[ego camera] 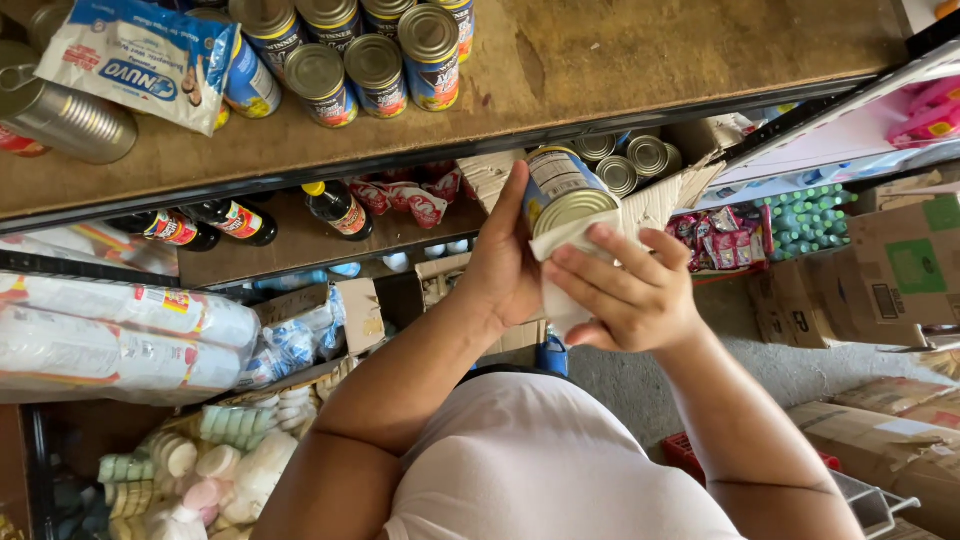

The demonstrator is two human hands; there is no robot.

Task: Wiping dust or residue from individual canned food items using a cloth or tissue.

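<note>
My left hand (pixel 503 262) grips a tin can (pixel 560 186) with a blue label and a silver lid, held in front of the shelves. My right hand (pixel 630 292) presses a white cloth (pixel 562 262) against the can's lid, fingers curled over the cloth. Both forearms rise from the bottom of the view over my white shirt.
The wooden top shelf (pixel 620 60) carries several blue-labelled cans (pixel 375 70), a big silver tin (pixel 60 115) and a white-blue packet (pixel 140 55). Below are dark sauce bottles (pixel 235 220), more cans in a carton (pixel 630 165), wrapped white rolls (pixel 110 335) and cardboard boxes (pixel 900 270) on the right.
</note>
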